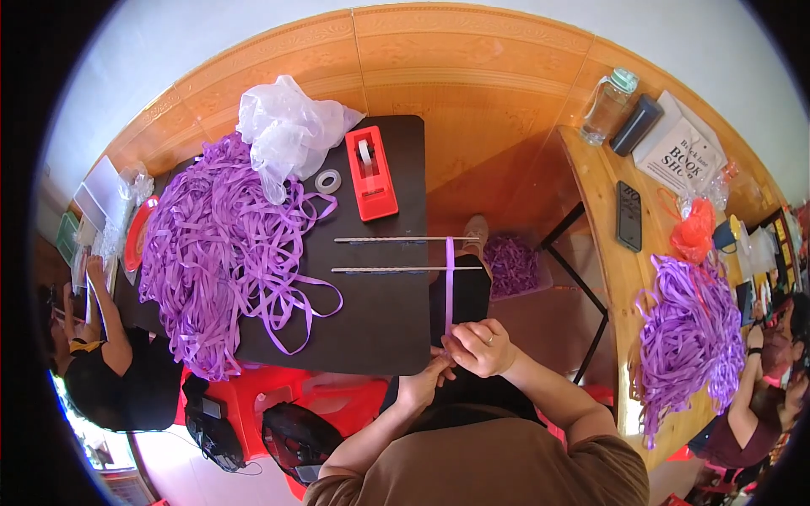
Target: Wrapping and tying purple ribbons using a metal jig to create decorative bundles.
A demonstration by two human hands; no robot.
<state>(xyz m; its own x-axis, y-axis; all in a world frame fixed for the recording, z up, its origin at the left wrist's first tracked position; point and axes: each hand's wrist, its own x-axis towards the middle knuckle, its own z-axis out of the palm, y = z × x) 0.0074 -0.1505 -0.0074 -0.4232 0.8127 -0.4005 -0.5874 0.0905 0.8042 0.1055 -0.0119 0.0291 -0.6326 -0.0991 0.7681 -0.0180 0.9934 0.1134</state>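
A strip of purple ribbon runs over two thin metal rods, the far rod and the near rod, which stick out past the right edge of the dark table. My right hand is closed on the ribbon's lower end. Beside it, lower and to the left, my left hand pinches at the same end, its fingertips touching the right hand. Exactly how the ribbon lies between the fingers is hidden. A large heap of purple ribbon loops covers the table's left part.
On the table are a red tape dispenser, a tape roll and a white plastic bag. A box of purple ribbon stands on the floor. The wooden table at right bears more ribbon, a phone and bottles. People sit at both sides.
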